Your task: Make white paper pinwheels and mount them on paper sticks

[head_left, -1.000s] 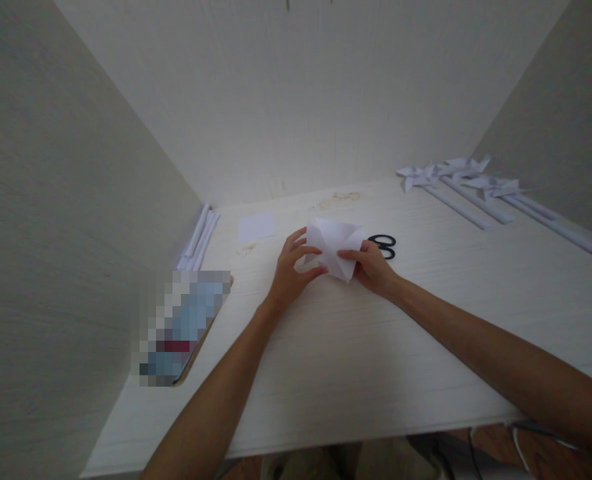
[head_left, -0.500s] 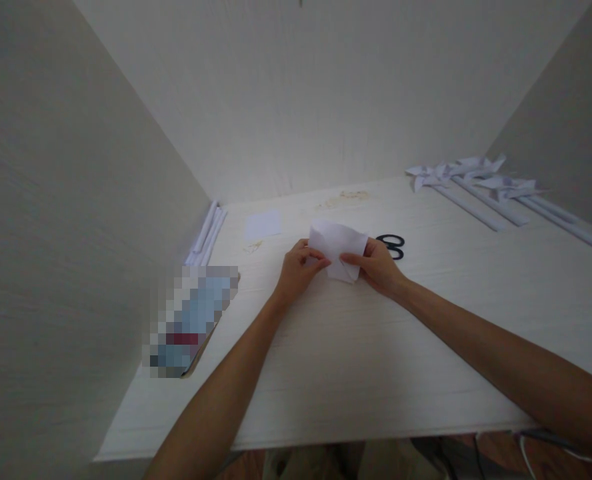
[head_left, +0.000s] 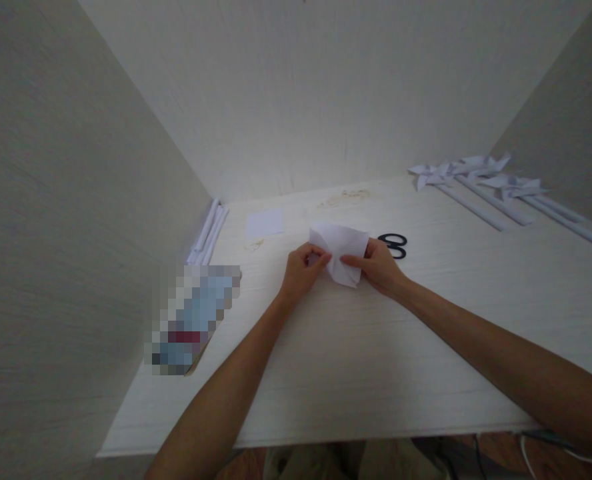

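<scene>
Between my hands, above the middle of the table, is a white sheet of paper point(head_left: 345, 239) with cut flaps along its lower part. My left hand point(head_left: 303, 265) pinches a flap at the paper's left side, bending it in toward the centre. My right hand point(head_left: 376, 263) grips the right side, its thumb pressed on the front near the centre and its fingers hidden behind. Just behind the right hand lie black-handled scissors point(head_left: 399, 245); their blades are hidden.
White paper pinwheels point(head_left: 436, 175) on rolled paper sticks point(head_left: 476, 208) lie at the back right. More paper rolls point(head_left: 210, 230) lie against the left wall. A square sheet point(head_left: 265, 223) and rubber bands point(head_left: 255, 245) are at the back left. A pixelated, phone-like object point(head_left: 196, 320) sits front left.
My left hand has brought its flap slightly right, closer to the paper's centre and the right thumb. The lower flap now hangs at a different angle. The right hand stays nearly in place.
</scene>
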`<act>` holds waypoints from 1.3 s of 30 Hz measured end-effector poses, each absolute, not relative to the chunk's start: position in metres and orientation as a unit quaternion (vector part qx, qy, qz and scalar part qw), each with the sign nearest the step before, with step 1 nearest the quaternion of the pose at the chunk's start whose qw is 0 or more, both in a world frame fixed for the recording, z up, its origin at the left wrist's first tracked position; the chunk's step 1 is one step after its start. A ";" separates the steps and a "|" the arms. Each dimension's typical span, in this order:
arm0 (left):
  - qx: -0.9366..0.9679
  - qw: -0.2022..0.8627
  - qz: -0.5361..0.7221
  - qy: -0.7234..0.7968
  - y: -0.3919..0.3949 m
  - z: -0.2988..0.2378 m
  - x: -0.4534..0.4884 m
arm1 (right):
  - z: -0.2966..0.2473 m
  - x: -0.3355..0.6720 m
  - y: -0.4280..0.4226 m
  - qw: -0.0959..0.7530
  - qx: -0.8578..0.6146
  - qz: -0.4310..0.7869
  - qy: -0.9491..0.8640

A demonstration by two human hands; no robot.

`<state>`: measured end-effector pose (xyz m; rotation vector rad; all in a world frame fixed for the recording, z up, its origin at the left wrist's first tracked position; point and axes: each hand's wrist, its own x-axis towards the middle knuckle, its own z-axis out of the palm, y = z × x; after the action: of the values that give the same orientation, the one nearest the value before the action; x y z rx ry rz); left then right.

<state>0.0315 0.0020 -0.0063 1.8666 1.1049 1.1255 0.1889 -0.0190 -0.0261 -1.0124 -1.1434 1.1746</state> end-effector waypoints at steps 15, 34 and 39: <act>0.721 0.309 0.438 0.439 -0.004 -0.004 0.037 | -0.028 0.188 -0.019 0.571 -0.471 0.461 -0.490; 0.856 -0.035 0.445 0.260 -0.003 -0.008 0.024 | -0.030 0.187 -0.017 0.588 -0.461 0.475 -0.464; 0.876 -0.155 0.374 0.263 -0.002 -0.001 0.019 | -0.029 0.187 -0.017 0.593 -0.460 0.474 -0.460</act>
<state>0.0191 -0.0021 -0.0008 3.0615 0.9199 1.3072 0.1874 -0.0172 -0.0293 -1.0695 -1.0702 1.1024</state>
